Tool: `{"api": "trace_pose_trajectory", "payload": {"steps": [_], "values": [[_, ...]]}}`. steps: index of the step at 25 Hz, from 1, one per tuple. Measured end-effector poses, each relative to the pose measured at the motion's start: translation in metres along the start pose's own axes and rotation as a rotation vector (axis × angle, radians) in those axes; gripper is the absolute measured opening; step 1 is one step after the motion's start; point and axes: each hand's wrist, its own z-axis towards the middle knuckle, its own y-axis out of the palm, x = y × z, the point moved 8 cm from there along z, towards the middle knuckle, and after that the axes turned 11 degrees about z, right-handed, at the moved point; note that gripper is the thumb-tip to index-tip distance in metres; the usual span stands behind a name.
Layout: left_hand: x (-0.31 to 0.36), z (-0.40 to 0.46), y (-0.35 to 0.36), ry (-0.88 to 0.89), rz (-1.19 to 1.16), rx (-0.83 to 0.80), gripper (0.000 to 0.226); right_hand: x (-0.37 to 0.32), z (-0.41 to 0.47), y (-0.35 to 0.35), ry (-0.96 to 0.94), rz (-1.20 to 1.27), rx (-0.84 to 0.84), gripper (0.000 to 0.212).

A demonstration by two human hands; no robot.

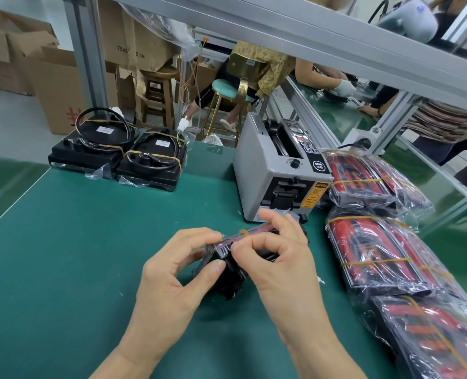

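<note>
here both hands, left hand (172, 272) and right hand (278, 258), pinch a glossy plastic-wrapped black pack (226, 258).

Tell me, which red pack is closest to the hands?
The middle red pack of the row on the right: it lies just beside the right hand. The others lie farther back by the grey machine and farther forward.
</note>
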Motion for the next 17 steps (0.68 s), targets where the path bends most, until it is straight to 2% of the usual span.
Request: {"api": "trace_pose_trajectory", "payload": {"steps": [13,17], "values": [[0.0032,-0.0004,0.0007,0.002,-0.018,0.006,0.026,-0.0036,-0.0009,0.0001,-0.004,-0.086,-0.010,0.011],[0.0025,-0.0003,0.0010,-0.007,-0.022,0.012,0.025,0.0004,-0.0016,0.0011,-0.010,-0.029,-0.011,0.010]]}}
